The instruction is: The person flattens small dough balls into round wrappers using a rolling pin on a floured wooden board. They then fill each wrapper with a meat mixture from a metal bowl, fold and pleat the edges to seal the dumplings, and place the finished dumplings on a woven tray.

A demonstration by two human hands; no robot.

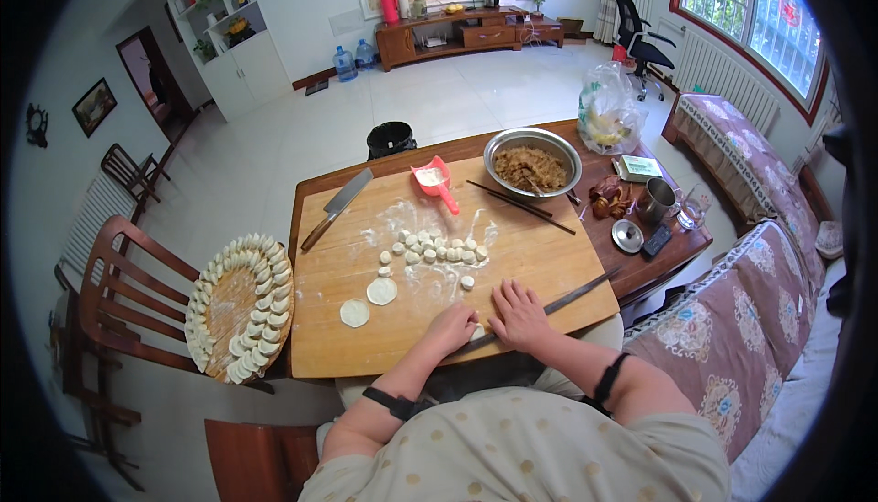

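My right hand (519, 315) lies flat with fingers spread over a long dark rolling pin (579, 292) near the board's front edge. Beside it, my left hand (454, 328) is curled at a piece of dough (478, 331), partly hidden by the fingers. Two rolled dough wrappers, one (381, 291) and another (354, 313), lie to the left on the floured wooden board (315, 344). Beyond my hands are several small dough pieces (430, 254), with a single one (467, 282) set apart. A pink scoop (435, 180) holds flour. A metal bowl (494, 147) contains brown filling (529, 167).
A cleaver (338, 208) lies at the board's left, dark chopsticks (520, 207) at its right. A round tray (226, 296) of shaped dumplings sits on a chair (123, 282). Metal cup (656, 200), glass mug (694, 207), remote (657, 241) and plastic bag (609, 108) stand or lie right of the board.
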